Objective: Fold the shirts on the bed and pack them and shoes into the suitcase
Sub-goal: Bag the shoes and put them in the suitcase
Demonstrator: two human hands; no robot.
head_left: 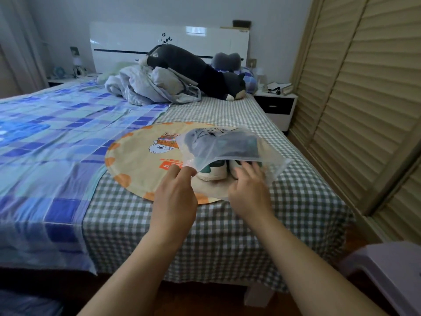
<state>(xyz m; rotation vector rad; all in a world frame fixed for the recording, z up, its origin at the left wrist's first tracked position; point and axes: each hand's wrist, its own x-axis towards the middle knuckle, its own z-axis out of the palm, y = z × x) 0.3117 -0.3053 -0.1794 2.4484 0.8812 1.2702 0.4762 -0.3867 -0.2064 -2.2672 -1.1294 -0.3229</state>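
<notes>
White shoes (213, 171) with green trim lie side by side, toes inside a clear plastic bag (227, 144), on the checked bed (227, 224); heels protrude.

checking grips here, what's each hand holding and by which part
The left hand pinches the clear bag at the left corner of its open edge. The right hand holds nothing; its straight fingers touch the shoes at the bag's mouth.

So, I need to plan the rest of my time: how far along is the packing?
Done: nothing is visibly packed, and no suitcase is in view. In hand: the left hand pinches open the clear plastic bag while the right hand pushes the shoes in, heels still sticking out. Left: the crumpled clothes near the headboard remain unfolded.
</notes>
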